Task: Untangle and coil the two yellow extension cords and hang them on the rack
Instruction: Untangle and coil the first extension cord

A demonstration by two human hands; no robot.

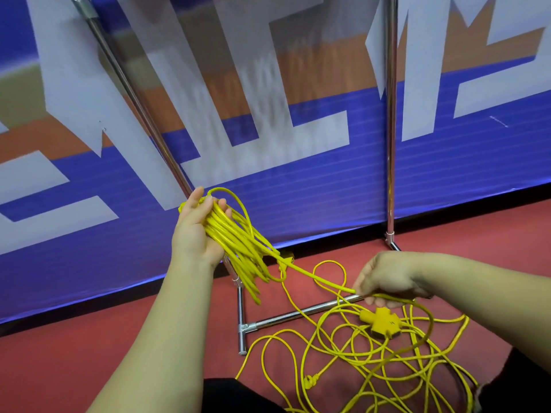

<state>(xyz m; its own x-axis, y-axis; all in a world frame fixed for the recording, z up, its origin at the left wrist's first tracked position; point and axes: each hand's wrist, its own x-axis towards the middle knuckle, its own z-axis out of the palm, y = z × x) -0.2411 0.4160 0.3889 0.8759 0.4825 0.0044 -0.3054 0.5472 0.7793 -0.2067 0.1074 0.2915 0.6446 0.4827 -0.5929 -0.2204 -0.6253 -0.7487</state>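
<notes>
Head view, single frame.

1. The left hand [198, 231] is raised in front of the banner [298, 189], thumb up, fingers wrapped round a coiled bundle [238, 248] of yellow extension cord. The bundle consists of many long, narrow loops lying close together. Their lower ends hang free below the wrist, and one wider loop arches over the fingertips.

2. A single strand [316, 277] leaves the bundle and runs down and to the right, nearly straight, into the right hand [387, 278]. That hand is knuckles-up, low above the floor [89, 353], and pinches the strand between thumb and curled fingers.

3. Past the right hand the cord bends down into a loose tangle [372, 362] on the red floor, made of many overlapping, irregular loops, not sorted. A yellow cross-shaped socket block [380, 321] lies on top of the tangle just below the right hand. A yellow plug [311, 380] lies at the tangle's near left edge. A further yellow fitting [287, 259] shows behind the hanging loops. Its type cannot be told.

4. The rack has chrome uprights [390, 144] standing against the banner, and its base bar [298, 315] lies on the floor. Several cord loops cross over the bar. No cord hangs on the rack.
</notes>
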